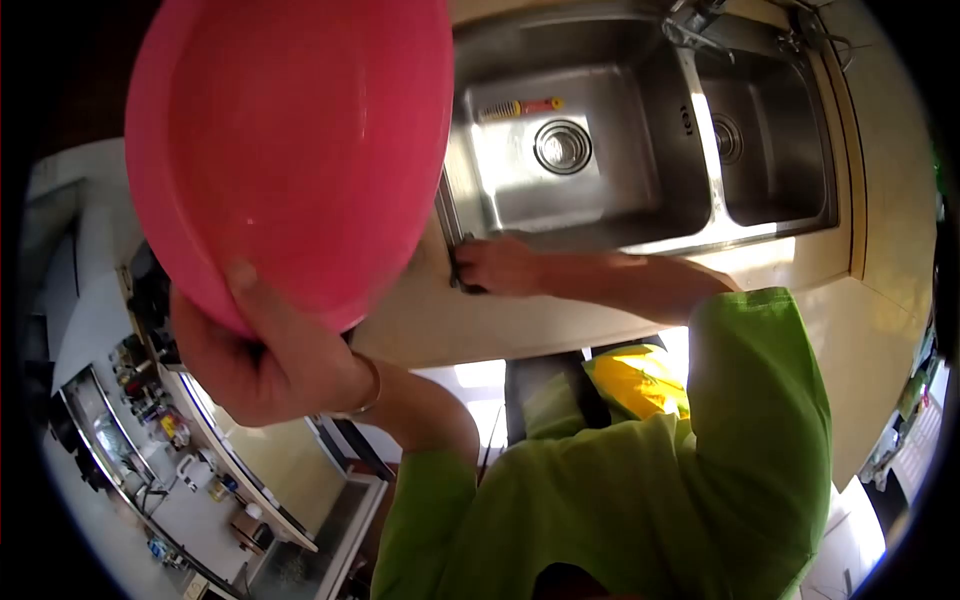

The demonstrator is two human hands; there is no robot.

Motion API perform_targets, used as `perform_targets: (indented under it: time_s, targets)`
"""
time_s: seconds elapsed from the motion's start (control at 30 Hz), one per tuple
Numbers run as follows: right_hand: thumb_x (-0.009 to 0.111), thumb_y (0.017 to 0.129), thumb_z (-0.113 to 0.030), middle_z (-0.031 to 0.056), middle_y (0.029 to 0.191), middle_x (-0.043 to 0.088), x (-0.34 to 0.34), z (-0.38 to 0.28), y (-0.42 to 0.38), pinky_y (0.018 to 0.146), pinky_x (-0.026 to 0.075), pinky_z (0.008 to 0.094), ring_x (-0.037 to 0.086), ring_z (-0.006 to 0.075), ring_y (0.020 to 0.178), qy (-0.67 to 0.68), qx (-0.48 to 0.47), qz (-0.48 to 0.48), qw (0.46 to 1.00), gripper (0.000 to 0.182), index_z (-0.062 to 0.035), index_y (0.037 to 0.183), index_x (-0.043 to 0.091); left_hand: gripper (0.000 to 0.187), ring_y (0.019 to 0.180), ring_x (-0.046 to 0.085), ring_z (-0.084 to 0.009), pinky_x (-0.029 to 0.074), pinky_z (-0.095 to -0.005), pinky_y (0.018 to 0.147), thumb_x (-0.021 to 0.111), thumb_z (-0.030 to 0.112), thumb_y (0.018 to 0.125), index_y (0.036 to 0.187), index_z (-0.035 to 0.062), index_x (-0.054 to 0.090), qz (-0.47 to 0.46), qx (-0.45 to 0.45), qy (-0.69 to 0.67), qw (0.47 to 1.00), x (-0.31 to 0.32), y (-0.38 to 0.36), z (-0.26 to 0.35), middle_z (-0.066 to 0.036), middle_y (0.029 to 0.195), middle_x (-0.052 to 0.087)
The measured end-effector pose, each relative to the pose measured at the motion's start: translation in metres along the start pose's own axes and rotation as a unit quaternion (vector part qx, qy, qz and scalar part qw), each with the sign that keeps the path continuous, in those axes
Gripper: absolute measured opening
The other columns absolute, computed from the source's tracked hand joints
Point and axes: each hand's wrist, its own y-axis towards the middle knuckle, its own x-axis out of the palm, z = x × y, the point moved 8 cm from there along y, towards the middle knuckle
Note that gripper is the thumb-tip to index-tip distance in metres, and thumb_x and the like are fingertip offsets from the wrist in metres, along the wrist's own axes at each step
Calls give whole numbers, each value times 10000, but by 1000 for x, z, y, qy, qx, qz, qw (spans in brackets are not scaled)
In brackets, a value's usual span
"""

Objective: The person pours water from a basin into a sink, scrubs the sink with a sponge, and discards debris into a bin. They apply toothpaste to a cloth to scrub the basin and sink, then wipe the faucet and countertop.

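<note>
My left hand (265, 355) grips the near rim of a large pink plastic basin (300, 150), thumb on the inner wall and fingers behind it. The basin is held up and tilted, its inside facing me. My right hand (497, 267) is closed at the left front corner of a double-bowl steel sink (640, 238), low over the counter. A small dark thing shows under its fingers; what it is I cannot tell. In the larger bowl lies a brush (522, 107) with a red and yellow handle, near the drain (562, 146).
A faucet (700, 35) stands behind the divider between the bowls. The pale counter (430, 330) runs along the sink's front and right. At lower left, bottles and small items (150, 400) crowd another surface. Something yellow (640, 380) hangs by my waist.
</note>
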Motion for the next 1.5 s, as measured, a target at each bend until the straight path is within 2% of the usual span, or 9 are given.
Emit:
perform_targets:
  time_s: [0.17, 0.43, 0.63, 0.73, 0.9, 1.13, 1.3, 1.43, 1.5]
  targets:
    - [522, 645, -102, 60, 798, 489, -19, 33, 7, 605, 466, 318, 519, 213, 804, 24, 13, 149, 988, 104, -80, 720, 591, 287, 751, 548, -168, 460, -260, 644, 630, 106, 717, 925, -72, 546, 36, -72, 43, 996, -16, 4, -4, -133, 877, 582]
    - [523, 607, -86, 81, 771, 482, -89, 113, 53, 586, 455, 336, 516, 246, 748, -50, 86, 329, 939, 101, -58, 697, 560, 315, 775, 541, -171, 456, -257, 663, 617, 131, 729, 948, -79, 532, 60, -23, 90, 994, -23, 7, 10, -124, 906, 567]
    - [527, 605, -135, 66, 799, 484, -133, 164, 107, 607, 425, 331, 474, 231, 792, -186, 94, 324, 923, 103, -75, 671, 578, 331, 766, 533, -166, 452, -259, 666, 625, 149, 725, 946, -80, 533, 58, -26, 133, 989, -19, 3, 1, -124, 907, 566]
    - [508, 605, -184, 36, 812, 488, -137, 166, 119, 623, 375, 300, 454, 200, 800, -368, 20, 265, 891, 121, -108, 592, 601, 339, 763, 529, -164, 447, -259, 666, 630, 160, 723, 942, -80, 533, 36, -36, 123, 991, -4, 0, -1, -122, 899, 565]
    - [505, 608, -179, 41, 804, 492, -170, 185, 58, 642, 383, 305, 458, 212, 809, -421, 25, 199, 885, 114, -107, 594, 592, 304, 750, 525, -152, 443, -250, 650, 630, 147, 725, 930, -61, 543, 12, -37, 31, 999, 17, -2, -5, -114, 880, 564]
    - [500, 626, -139, 80, 823, 459, -212, 232, -51, 654, 434, 337, 473, 225, 797, -388, 167, 243, 873, 102, -73, 677, 560, 298, 594, 474, -96, 381, -198, 493, 633, 138, 722, 927, -53, 531, -78, -60, 16, 995, 46, -16, -5, -81, 757, 557]
    - [485, 668, -104, 119, 839, 437, -241, 245, -101, 554, 482, 333, 486, 253, 816, -305, 394, 334, 800, 118, -28, 749, 526, 267, 653, 508, -104, 423, -213, 556, 595, 110, 746, 947, -51, 527, -171, -91, -11, 981, 64, -34, -12, -91, 789, 576]
    - [457, 694, -81, 143, 871, 442, -230, 255, -110, 560, 495, 347, 487, 277, 854, -293, 458, 360, 758, 152, -1, 817, 497, 243, 684, 512, -102, 421, -214, 596, 573, 87, 758, 957, -44, 525, -234, -140, -56, 960, 81, -56, -23, -81, 829, 576]
    - [456, 696, -79, 155, 900, 441, -225, 238, -122, 598, 491, 365, 492, 289, 858, -236, 465, 379, 764, 197, -6, 874, 499, 246, 596, 486, -75, 398, -188, 532, 580, 79, 752, 952, -50, 519, -237, -135, -81, 959, 89, -64, -24, -62, 718, 577]
